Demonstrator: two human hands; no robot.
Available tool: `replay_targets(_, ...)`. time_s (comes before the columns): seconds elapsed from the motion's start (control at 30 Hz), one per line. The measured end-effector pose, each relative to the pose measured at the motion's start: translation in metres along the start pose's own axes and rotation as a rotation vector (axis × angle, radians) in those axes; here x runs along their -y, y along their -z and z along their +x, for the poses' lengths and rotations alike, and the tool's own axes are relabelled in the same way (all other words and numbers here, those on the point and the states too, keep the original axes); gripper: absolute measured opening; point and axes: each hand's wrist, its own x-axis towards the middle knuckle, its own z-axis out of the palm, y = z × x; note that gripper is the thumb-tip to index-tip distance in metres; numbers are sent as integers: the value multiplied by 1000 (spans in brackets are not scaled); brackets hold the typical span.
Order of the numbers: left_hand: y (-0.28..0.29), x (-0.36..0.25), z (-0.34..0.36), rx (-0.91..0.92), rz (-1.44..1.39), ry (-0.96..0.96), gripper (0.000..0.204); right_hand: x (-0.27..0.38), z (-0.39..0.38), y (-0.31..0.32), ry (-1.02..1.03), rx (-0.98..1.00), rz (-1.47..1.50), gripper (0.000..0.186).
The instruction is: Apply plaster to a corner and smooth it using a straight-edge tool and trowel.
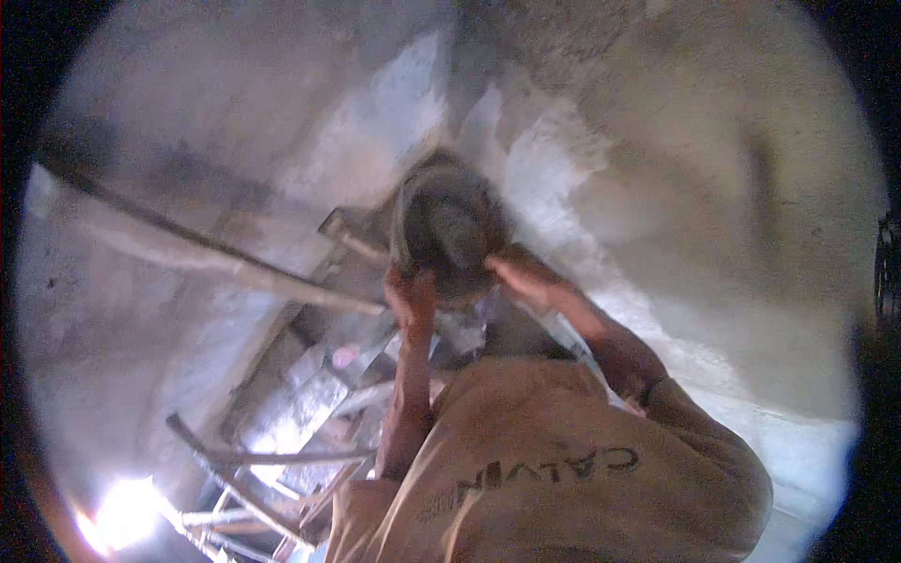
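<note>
The left hand (411, 293) is closing around the near left edge of a dark, round container (404, 220), thumb and fingers bunching at its rim. The right hand (527, 278) is reaching in from the other side, its fingers stretching toward the near right edge; blur is hiding whether they are gripping it or only resting against it. The container is sitting just beyond both hands and between them, its open mouth facing up toward the wearer and showing a lumpy grey material (458, 233) inside.

Just left of the container, beyond the left hand, a short wooden piece (355, 236) is jutting out. Farther left, a long pole (221, 251) is slanting down, its lower end stopping near the left wrist. Nearer the body than the hands, a brown shirt (563, 450) with dark lettering is covering the wearer's torso. Left of the left forearm, pale scattered debris (314, 389) is lying, and below it several thin poles (258, 507) are crossing one another. Beyond these, far to the lower left of the hands, a bright light (127, 511) is glaring. Ahead of the hands and to their right, a stained, patchy wall (704, 235) is spreading.
</note>
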Motion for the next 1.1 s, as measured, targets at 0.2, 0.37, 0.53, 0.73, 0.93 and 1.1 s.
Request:
replay_targets(0.2, 63, 52, -3, 19, 409, -377, 38, 139, 10, 39, 199, 133, -1033, 35)
replay_targets(0.37, 56, 18, -18, -81, 15, 27, 41, 268, -1, 88, 257, 457, -974, 30)
replay_targets(0.53, 89, 33, -41, -275, 121, -70, 48, 315, 18, 132, -161, 795, -536, 22)
replay_targets(0.73, 141, 76, -68, -338, 398, -150, 63, 352, 167, 362, -233, -127, -623, 37)
replay_targets(0.93, 80, 78, -37, -239, 169, -194, 60, 358, 121, 410, 805, 93, -1714, 44)
replay_targets(1.1, 47, 54, -11, -140, 557, -181, 45, 205, 86, 146, 38, 482, -1246, 26)
